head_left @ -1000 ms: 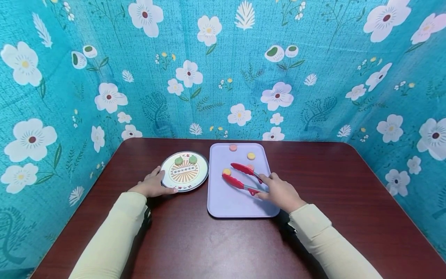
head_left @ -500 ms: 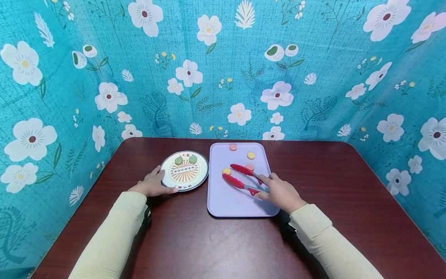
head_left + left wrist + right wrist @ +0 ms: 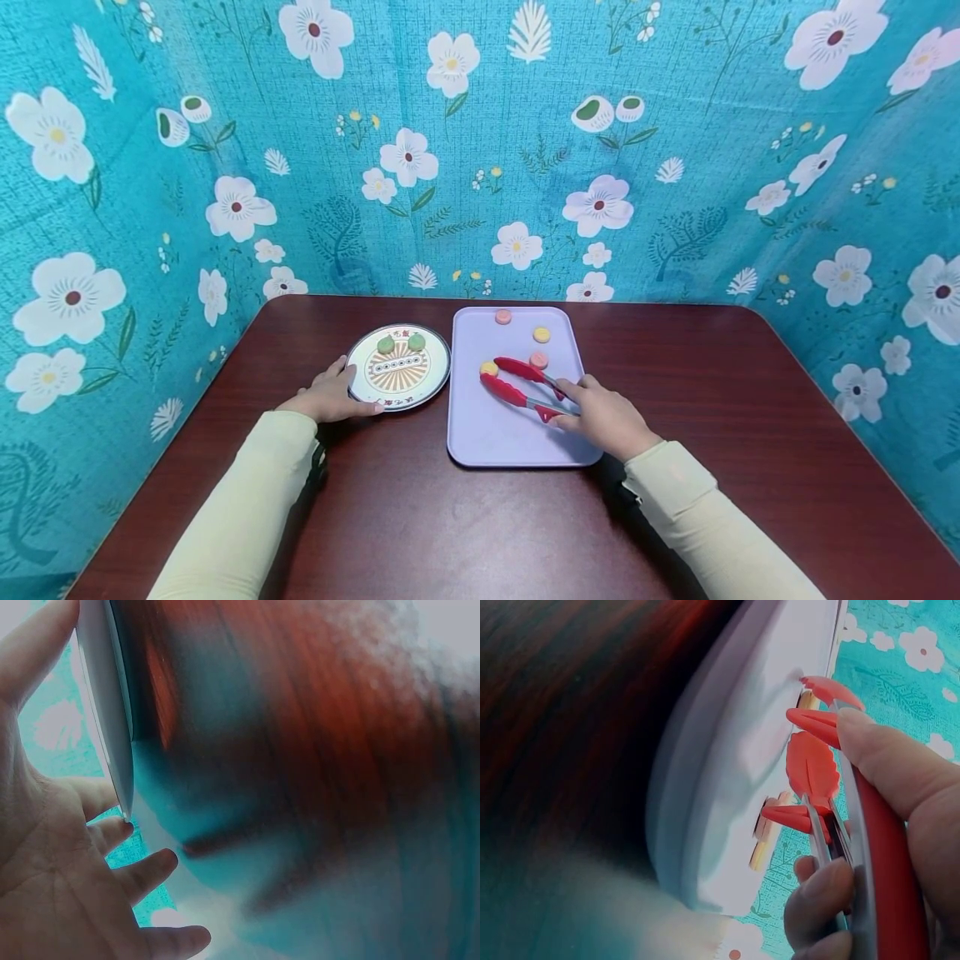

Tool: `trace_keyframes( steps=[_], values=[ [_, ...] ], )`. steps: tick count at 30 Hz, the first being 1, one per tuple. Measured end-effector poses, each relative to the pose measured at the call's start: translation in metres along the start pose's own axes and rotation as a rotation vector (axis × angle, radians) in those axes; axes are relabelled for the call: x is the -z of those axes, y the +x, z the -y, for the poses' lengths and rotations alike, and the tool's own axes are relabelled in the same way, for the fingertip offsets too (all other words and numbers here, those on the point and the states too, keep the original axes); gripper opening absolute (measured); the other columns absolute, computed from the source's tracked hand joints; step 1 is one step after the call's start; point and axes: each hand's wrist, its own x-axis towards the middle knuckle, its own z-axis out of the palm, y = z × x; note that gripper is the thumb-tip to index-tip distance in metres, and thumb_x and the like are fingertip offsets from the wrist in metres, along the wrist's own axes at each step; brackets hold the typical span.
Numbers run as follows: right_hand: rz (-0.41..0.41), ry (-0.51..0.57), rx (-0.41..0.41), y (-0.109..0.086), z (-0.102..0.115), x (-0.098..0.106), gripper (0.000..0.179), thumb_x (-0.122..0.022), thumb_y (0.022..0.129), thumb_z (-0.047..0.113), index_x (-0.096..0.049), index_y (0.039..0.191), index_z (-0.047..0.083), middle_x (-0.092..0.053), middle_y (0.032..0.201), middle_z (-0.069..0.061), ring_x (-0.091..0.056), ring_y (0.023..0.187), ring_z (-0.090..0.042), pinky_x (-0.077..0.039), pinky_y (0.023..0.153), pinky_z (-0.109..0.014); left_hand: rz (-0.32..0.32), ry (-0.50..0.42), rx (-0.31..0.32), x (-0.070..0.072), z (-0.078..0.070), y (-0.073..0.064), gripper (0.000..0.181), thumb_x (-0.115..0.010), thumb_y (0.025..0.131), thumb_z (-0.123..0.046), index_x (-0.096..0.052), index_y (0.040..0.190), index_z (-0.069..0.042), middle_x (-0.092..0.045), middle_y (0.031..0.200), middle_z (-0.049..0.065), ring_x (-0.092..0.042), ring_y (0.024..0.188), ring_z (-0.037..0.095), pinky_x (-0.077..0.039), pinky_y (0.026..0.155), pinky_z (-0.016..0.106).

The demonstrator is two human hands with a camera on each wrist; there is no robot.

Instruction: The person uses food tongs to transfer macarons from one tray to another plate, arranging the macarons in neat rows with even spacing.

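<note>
Wood tbl (image 3: 450,533); I see red tongs (image 3: 513,396) splayed, yellow disc (image 3: 489,367) at tips, R hand (image 3: 604,417) gripping; L hand (image 3: 327,397), fingers spread, touching plate (image 3: 437,368) rim at 8 o'clock.

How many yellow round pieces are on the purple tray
2: one yellow piece by the tips of the tongs, another yellow piece near the far right corner of the tray. None looks hidden.

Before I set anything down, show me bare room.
Free: the table right of the tray and between the sleeves; the tray's near-left corner. Crowded: the tray's middle and far end, tongs among pink and yellow discs.
</note>
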Motion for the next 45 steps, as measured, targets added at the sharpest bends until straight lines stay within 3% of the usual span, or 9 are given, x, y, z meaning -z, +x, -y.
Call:
trace_keyframes(
  steps=[35, 45],
  values=[
    [-0.005, -0.012, 0.024, 0.0001, 0.0022, 0.0019, 0.066, -0.077, 0.079, 0.041, -0.057, 0.137, 0.015, -0.057, 0.099, -0.012, -0.050, 0.066, -0.018, -0.046, 0.050, -0.028, -0.002, -0.010, 0.007, -0.0036, 0.0036, 0.0034, 0.113, -0.070, 0.075, -0.062, -0.017, 0.152, 0.003, -0.005, 0.157, 0.026, -0.015, 0.137, 0.050, -0.013, 0.104, 0.074],
    [-0.041, -0.013, 0.044, 0.0011, 0.0035, 0.0054, 0.064, -0.077, 0.080, 0.039, -0.057, 0.136, 0.014, -0.057, 0.095, -0.012, -0.049, 0.061, -0.018, -0.045, 0.049, -0.028, -0.007, -0.010, -0.004, -0.0016, 0.0016, 0.0004, 0.113, -0.070, 0.076, -0.060, -0.017, 0.151, 0.005, -0.005, 0.156, 0.028, -0.014, 0.137, 0.052, -0.013, 0.104, 0.074]
  ],
)
